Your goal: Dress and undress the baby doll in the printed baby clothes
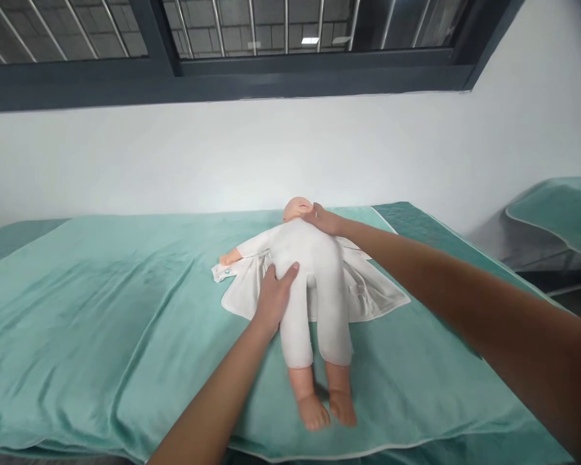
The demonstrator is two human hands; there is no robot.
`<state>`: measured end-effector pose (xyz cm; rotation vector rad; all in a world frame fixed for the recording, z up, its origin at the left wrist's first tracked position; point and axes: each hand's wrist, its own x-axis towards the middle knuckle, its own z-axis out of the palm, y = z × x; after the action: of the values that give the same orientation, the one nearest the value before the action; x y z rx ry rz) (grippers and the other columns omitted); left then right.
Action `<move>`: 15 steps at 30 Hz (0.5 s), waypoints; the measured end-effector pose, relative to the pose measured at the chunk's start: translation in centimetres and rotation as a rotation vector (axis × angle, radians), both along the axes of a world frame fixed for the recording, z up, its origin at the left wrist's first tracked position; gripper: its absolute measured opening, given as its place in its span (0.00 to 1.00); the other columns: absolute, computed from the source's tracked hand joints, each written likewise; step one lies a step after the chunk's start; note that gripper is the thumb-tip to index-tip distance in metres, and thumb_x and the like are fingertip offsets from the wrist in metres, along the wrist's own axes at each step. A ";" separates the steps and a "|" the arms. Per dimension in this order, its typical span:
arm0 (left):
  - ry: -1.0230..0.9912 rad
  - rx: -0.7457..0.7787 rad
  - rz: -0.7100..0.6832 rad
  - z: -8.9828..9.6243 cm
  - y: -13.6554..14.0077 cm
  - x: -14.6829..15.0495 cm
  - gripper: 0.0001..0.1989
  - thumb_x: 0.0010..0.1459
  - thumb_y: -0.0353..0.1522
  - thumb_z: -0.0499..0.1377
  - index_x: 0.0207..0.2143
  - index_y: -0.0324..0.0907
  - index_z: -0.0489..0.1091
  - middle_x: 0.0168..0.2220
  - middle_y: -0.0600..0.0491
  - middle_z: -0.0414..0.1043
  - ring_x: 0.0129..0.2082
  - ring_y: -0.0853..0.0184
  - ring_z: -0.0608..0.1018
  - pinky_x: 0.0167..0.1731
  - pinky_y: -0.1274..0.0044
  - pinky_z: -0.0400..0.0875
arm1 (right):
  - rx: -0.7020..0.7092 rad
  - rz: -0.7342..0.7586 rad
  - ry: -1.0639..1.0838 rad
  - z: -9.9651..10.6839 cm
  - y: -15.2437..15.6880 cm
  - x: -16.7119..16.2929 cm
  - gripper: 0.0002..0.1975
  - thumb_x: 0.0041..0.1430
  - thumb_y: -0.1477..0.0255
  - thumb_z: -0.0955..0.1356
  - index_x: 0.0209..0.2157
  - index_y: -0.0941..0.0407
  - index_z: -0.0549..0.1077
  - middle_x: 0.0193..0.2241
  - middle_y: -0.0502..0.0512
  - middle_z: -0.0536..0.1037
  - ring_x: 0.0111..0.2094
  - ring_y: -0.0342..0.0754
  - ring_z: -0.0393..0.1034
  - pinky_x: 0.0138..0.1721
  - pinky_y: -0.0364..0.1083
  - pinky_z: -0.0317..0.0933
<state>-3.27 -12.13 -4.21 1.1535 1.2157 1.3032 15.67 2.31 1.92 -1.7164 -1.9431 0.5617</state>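
Observation:
A baby doll (303, 248) with a white cloth body lies on its back, bare feet towards me. Spread beneath it is an open white garment (375, 294), with one patterned cuff near the doll's hand on the left. My left hand (275, 294) grips the doll at the hip, thumb across the top of the thigh; its other fingers are partly hidden at the doll's side. At the neck and shoulder, my right hand (324, 219) holds the doll close to its head, with some fingers out of sight behind it.
A green blanket (126, 323) with several creases covers the bed. Behind it rises a white wall (223, 155) below a dark-framed window (290, 74) with metal bars. Another green-covered surface (561, 206) stands on the right.

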 end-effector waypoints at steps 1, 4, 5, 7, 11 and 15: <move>0.068 0.017 0.036 -0.4 0.5 -0.3 0.23 0.53 0.49 0.63 0.44 0.43 0.72 0.43 0.43 0.78 0.42 0.56 0.79 0.40 0.67 0.74 | -0.005 -0.002 -0.067 0.3 0.1 0.0 0.36 0.63 0.52 0.63 0.62 0.63 0.58 0.52 0.73 0.75 0.52 0.64 0.71 0.52 0.58 0.63; 0.275 0.026 0.116 -1.2 2.6 -0.8 0.23 0.60 0.52 0.53 0.36 0.41 0.72 0.38 0.45 0.78 0.39 0.57 0.77 0.41 0.67 0.70 | 0.138 0.021 -0.312 1.6 -0.5 -1.0 0.28 0.66 0.55 0.60 0.59 0.61 0.63 0.50 0.73 0.74 0.54 0.69 0.66 0.54 0.65 0.57; 0.332 0.031 0.149 -1.3 3.3 -0.9 0.24 0.62 0.51 0.50 0.33 0.42 0.71 0.36 0.46 0.77 0.38 0.58 0.76 0.41 0.67 0.69 | 0.236 0.058 -0.395 2.0 -0.9 -1.8 0.24 0.67 0.58 0.59 0.56 0.60 0.65 0.51 0.72 0.73 0.55 0.67 0.64 0.53 0.63 0.57; 0.404 0.051 0.203 -1.6 4.7 -0.9 0.22 0.65 0.47 0.47 0.31 0.42 0.70 0.35 0.46 0.77 0.37 0.59 0.75 0.40 0.68 0.68 | 0.415 0.167 -0.530 2.3 -1.8 -4.2 0.19 0.68 0.62 0.58 0.50 0.60 0.68 0.52 0.69 0.71 0.54 0.63 0.64 0.49 0.57 0.61; 0.440 0.073 0.226 -2.1 6.4 -0.9 0.17 0.64 0.40 0.47 0.33 0.42 0.71 0.35 0.45 0.78 0.35 0.59 0.76 0.37 0.70 0.67 | 0.370 0.495 -0.636 0.9 -2.3 -10.4 0.16 0.66 0.65 0.62 0.51 0.59 0.68 0.53 0.66 0.71 0.52 0.59 0.66 0.45 0.54 0.63; 0.558 0.032 0.214 -2.8 6.3 -1.1 0.16 0.64 0.38 0.48 0.35 0.41 0.73 0.34 0.43 0.79 0.32 0.58 0.77 0.33 0.70 0.66 | 0.100 0.606 -0.703 -0.6 -0.7 -14.7 0.15 0.64 0.64 0.65 0.48 0.57 0.69 0.48 0.63 0.75 0.47 0.58 0.70 0.41 0.51 0.62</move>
<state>-4.34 -5.79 -6.99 1.5020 1.7658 1.1922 0.99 1.58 1.35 -1.3370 -2.9626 0.0236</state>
